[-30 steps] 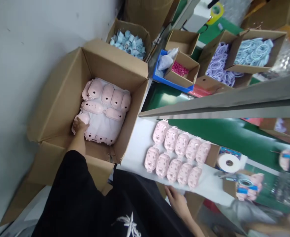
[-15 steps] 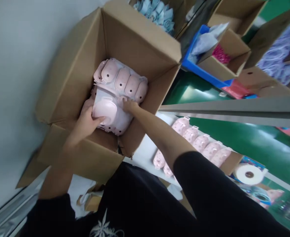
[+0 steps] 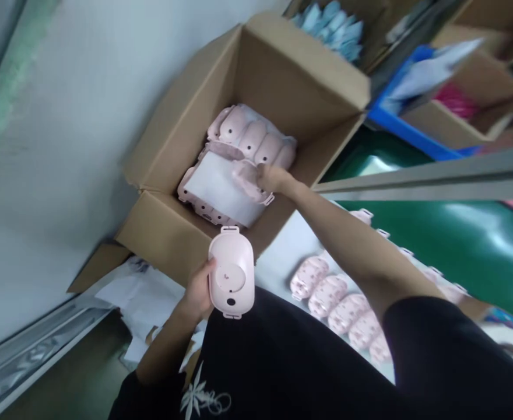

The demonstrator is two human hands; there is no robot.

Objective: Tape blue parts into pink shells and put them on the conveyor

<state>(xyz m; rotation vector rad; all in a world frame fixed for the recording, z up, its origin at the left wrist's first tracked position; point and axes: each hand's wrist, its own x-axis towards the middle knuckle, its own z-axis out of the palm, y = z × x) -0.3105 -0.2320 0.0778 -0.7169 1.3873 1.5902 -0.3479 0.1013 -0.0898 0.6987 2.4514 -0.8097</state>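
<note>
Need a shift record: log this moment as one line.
left hand: holds pink plastic case | right hand: on second pink case inside cardboard carton | white sheet: over stacked cases

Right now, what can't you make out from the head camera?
Head view:
Left hand: its fingertips are hidden behind the pink case it holds.
Right hand: it covers part of the pink piece beneath it.
White sheet in the carton: hides what lies under it.
Pink cases on the bench: the right forearm blocks some.
Pink bits in the far carton: too blurred to identify.
</note>
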